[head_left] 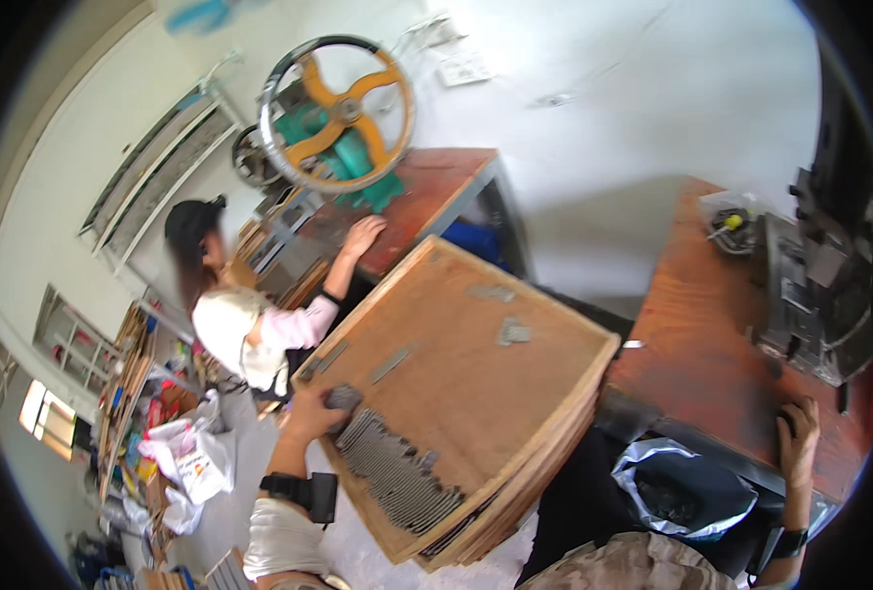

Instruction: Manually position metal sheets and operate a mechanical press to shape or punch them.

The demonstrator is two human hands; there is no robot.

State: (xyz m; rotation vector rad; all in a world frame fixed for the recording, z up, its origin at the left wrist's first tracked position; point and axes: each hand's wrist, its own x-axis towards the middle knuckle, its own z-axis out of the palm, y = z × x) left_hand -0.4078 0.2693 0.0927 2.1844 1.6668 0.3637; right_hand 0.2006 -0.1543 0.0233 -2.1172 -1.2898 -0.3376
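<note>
My left hand (305, 421) reaches over the left edge of a shallow wooden tray (466, 374). Its fingers close round a small bunch of grey metal pieces (343, 398). Beside it, a dense row of thin grey pieces (397, 472) lies along the tray's near left side, and a few loose grey strips (390, 366) lie farther in. My right hand (800, 438) is at the right-hand bench (682, 334), just in front of a dark metal machine (815, 285). Its fingers are curved and apart, with no held thing visible.
The tray tops a stack of similar trays. An open dark bag (687, 487) hangs below the right bench. Across from me, a person (245, 315) works at a red bench beside a green press (328, 147) with a large handwheel. Bags and boards (186, 452) clutter the left.
</note>
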